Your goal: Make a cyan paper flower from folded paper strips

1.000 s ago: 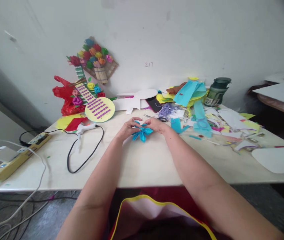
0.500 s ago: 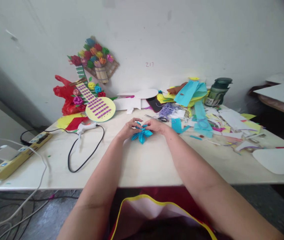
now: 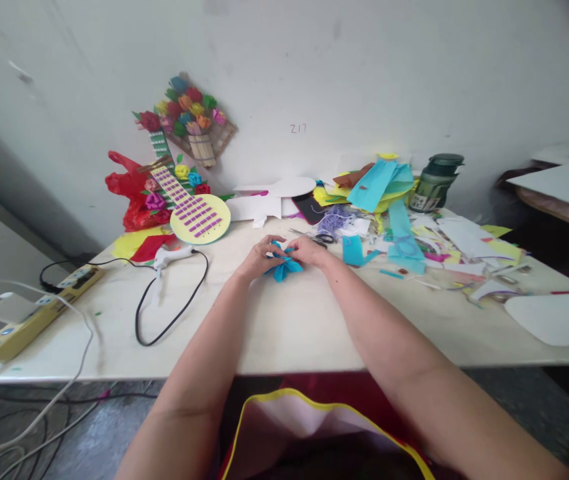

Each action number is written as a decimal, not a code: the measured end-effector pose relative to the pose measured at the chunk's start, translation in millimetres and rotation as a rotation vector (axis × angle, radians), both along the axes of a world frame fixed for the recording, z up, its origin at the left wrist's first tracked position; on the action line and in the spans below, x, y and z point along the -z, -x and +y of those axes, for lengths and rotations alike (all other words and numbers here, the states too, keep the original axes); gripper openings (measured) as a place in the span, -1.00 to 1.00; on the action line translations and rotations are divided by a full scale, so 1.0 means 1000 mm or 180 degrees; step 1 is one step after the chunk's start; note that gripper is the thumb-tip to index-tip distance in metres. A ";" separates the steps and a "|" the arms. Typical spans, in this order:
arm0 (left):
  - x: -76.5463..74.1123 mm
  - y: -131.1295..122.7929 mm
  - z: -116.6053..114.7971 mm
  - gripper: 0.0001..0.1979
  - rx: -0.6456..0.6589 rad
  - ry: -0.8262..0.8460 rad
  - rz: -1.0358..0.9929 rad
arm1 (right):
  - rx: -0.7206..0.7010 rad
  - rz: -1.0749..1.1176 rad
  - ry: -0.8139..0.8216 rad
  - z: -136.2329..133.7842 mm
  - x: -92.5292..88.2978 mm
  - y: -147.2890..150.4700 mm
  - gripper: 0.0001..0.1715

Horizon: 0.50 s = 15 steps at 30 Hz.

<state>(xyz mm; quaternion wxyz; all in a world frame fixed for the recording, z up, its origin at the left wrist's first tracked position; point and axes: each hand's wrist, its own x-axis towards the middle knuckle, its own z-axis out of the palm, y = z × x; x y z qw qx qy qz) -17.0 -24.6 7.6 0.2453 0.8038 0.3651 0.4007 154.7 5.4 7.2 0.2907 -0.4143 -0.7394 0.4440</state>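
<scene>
A blue paper flower with pointed petals is held between my two hands, low over the middle of the table. My left hand grips its left side, fingers bent over the top. From the right, my right hand pinches the upper edge of a petal. My fingers cover the flower's centre. Just behind my right hand lies a pair of scissors with black handles. To its right rest cut pieces of blue paper.
A white hot glue gun with a black cable lies left, near a yellow power strip. Behind it stands a yellow paper guitar with flowers. Paper scraps and a green bottle are on the right.
The flower has tilted a little between my fingers, and its front petals now look shorter and more bunched. Both hands stay in nearly the same place.
</scene>
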 end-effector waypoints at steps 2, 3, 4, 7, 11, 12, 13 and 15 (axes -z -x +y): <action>0.001 0.000 0.000 -0.83 -0.0061 0.0069 0.0031 | -0.0014 0.0057 0.0026 0.001 0.001 0.000 -0.86; 0.001 0.001 0.000 -0.82 -0.0084 0.0116 0.0042 | -0.0036 0.0094 0.0070 0.002 0.002 0.000 -0.86; 0.001 0.001 0.000 -0.80 -0.0111 0.0153 0.0047 | -0.0056 0.0138 0.0120 0.002 0.002 0.000 -0.86; 0.002 0.002 0.000 -0.78 -0.0193 0.0194 0.0068 | -0.0076 0.0276 0.0245 0.004 0.004 -0.002 -0.84; 0.001 0.002 0.001 -0.78 -0.0276 0.0184 0.0137 | 0.0004 0.0336 0.0339 0.005 0.005 -0.002 -0.82; 0.001 0.002 0.001 -0.79 -0.0287 0.0167 0.0158 | 0.0022 0.0307 0.0348 0.004 0.005 -0.002 -0.82; 0.001 0.002 0.001 -0.80 -0.0286 0.0146 0.0177 | 0.0034 0.0268 0.0337 0.004 0.005 -0.001 -0.83; 0.001 0.002 0.001 -0.82 -0.0263 0.0092 0.0184 | 0.0033 0.0170 0.0276 0.003 0.004 0.000 -0.85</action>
